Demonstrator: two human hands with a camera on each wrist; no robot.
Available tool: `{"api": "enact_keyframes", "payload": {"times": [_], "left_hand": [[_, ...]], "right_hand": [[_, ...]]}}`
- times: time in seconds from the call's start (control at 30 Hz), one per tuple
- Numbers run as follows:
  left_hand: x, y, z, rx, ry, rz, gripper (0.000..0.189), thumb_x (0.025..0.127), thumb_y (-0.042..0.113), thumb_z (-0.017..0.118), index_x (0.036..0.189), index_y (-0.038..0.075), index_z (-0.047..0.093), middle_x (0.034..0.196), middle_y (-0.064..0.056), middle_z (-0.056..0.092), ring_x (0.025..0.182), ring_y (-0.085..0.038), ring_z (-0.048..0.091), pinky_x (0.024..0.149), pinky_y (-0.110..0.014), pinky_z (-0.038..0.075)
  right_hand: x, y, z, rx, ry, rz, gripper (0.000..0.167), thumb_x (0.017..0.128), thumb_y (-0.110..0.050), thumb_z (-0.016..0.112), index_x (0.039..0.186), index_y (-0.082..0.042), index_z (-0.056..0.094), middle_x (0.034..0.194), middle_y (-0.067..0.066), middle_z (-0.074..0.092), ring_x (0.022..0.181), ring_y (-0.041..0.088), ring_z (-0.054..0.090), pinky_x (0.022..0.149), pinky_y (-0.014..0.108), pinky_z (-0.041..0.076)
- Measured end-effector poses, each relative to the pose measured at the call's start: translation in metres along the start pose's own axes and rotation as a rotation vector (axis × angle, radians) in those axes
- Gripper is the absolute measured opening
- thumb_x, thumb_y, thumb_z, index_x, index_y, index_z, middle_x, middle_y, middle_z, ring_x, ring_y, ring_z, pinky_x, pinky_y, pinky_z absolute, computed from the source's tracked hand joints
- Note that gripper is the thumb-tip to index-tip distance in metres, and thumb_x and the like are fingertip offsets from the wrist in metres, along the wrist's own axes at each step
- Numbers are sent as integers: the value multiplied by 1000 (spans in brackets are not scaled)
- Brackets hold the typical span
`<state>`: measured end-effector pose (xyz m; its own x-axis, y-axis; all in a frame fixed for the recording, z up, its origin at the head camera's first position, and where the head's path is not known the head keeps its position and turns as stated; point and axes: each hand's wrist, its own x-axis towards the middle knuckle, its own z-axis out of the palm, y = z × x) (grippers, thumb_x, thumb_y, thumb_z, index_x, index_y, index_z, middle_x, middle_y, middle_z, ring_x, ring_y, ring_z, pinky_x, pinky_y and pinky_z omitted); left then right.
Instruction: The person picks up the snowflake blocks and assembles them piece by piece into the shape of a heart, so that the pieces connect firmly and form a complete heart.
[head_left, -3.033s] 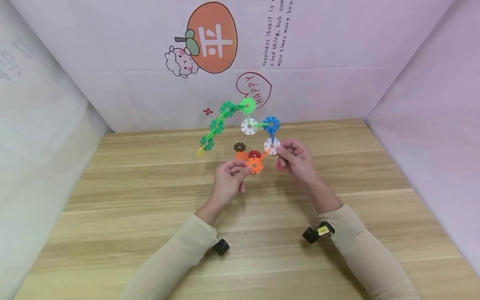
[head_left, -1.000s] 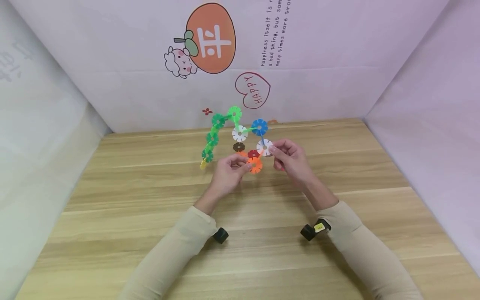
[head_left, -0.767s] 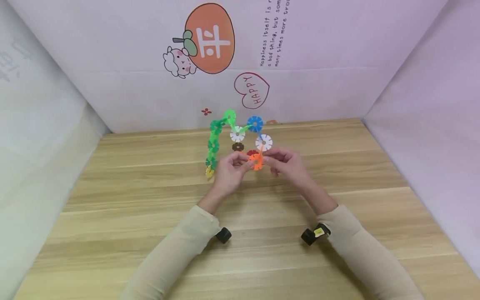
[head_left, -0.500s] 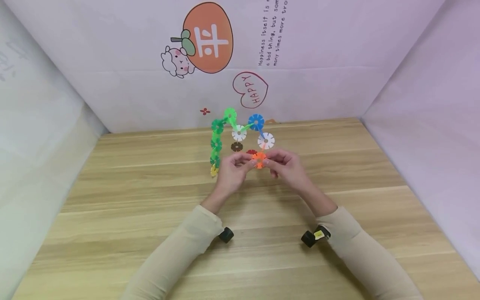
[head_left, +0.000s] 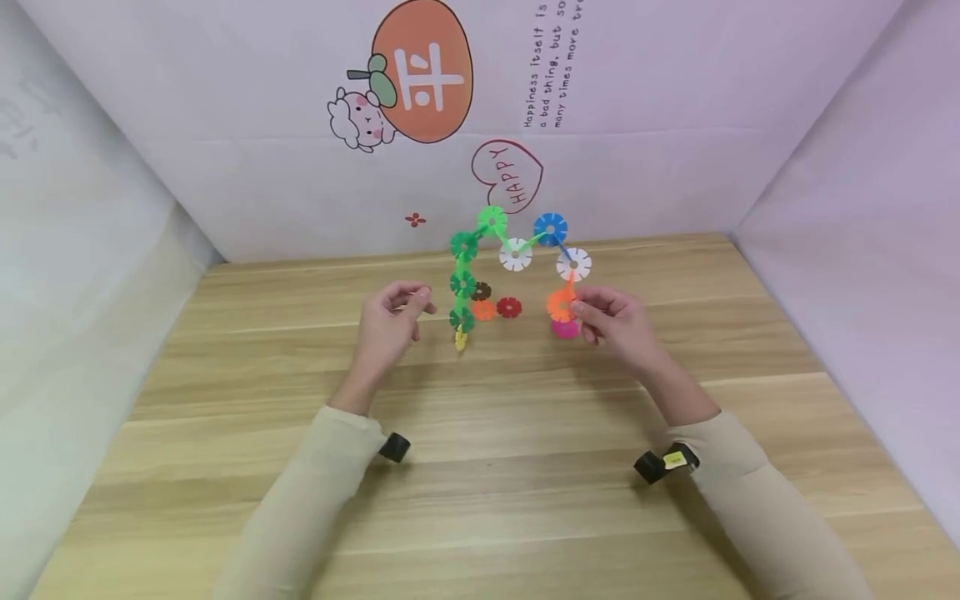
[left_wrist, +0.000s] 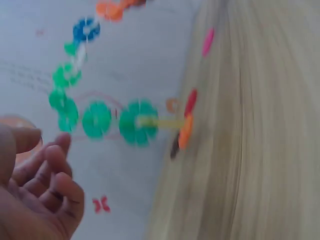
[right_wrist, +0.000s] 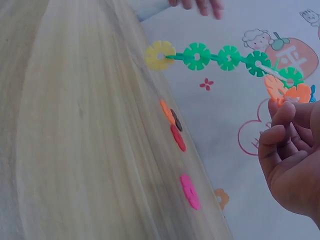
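Observation:
A chain of interlocking snowflake discs hangs in the air above the table. My right hand (head_left: 621, 327) pinches the orange disc (head_left: 559, 307) at one end between thumb and fingers. From there the chain runs through a white disc (head_left: 573, 264), a blue disc (head_left: 551, 229), another white disc (head_left: 515, 255) and a light green disc (head_left: 492, 222). Several green discs (head_left: 462, 284) lead down to a yellow disc (right_wrist: 160, 55) at the free end. My left hand (head_left: 384, 325) holds nothing, its fingers loosely bent, just left of the green part.
On the wooden table (head_left: 450, 500), toward the back, lie a brown disc (head_left: 482, 291), a loose orange disc (head_left: 484, 311), a red disc (head_left: 509, 307) and a pink disc (right_wrist: 190, 191). White cloth walls (head_left: 645, 167) close off the back and both sides.
My left hand has let go of the chain's orange disc and moved left. The right hand, shifted from the white disc onto the orange one, has carried the chain right.

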<state>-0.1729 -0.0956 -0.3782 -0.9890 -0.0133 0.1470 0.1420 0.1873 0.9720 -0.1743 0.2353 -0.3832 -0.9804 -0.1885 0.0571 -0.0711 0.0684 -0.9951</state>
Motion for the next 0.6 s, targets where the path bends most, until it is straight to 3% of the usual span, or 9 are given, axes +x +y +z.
{"api": "enact_keyframes", "payload": {"times": [0.13, 0.27, 0.47, 0.6], "left_hand": [[21, -21, -13, 167, -99, -95, 24, 99, 16, 65, 117, 0, 69, 97, -13, 70, 56, -24, 58, 52, -26, 48], [36, -39, -12, 315, -216, -148, 28, 97, 10, 66, 121, -4, 66, 104, -15, 67, 75, -31, 64, 60, -27, 50], [50, -46, 8, 461, -270, -140, 30, 94, 16, 71, 119, 1, 69, 105, -13, 69, 93, -24, 63, 83, -35, 51], [56, -41, 27, 554, -283, -143, 31, 92, 26, 74, 116, 7, 70, 106, -8, 69, 98, -25, 62, 87, -41, 51]], "right_hand": [[-2, -1, -14, 43, 3, 2, 19, 102, -11, 61, 116, 2, 64, 85, 0, 64, 59, 9, 50, 54, 19, 45], [-5, 1, -25, 99, -10, 4, 17, 101, -10, 61, 114, 2, 64, 85, -1, 65, 59, 9, 50, 54, 21, 45], [-9, 4, -39, 144, -11, 28, 10, 101, -9, 61, 108, -4, 67, 83, 0, 65, 59, 9, 50, 54, 21, 44], [-10, 4, -46, 159, -28, 44, 9, 101, -10, 61, 106, -6, 68, 82, 0, 63, 60, 9, 49, 54, 22, 42]]}}
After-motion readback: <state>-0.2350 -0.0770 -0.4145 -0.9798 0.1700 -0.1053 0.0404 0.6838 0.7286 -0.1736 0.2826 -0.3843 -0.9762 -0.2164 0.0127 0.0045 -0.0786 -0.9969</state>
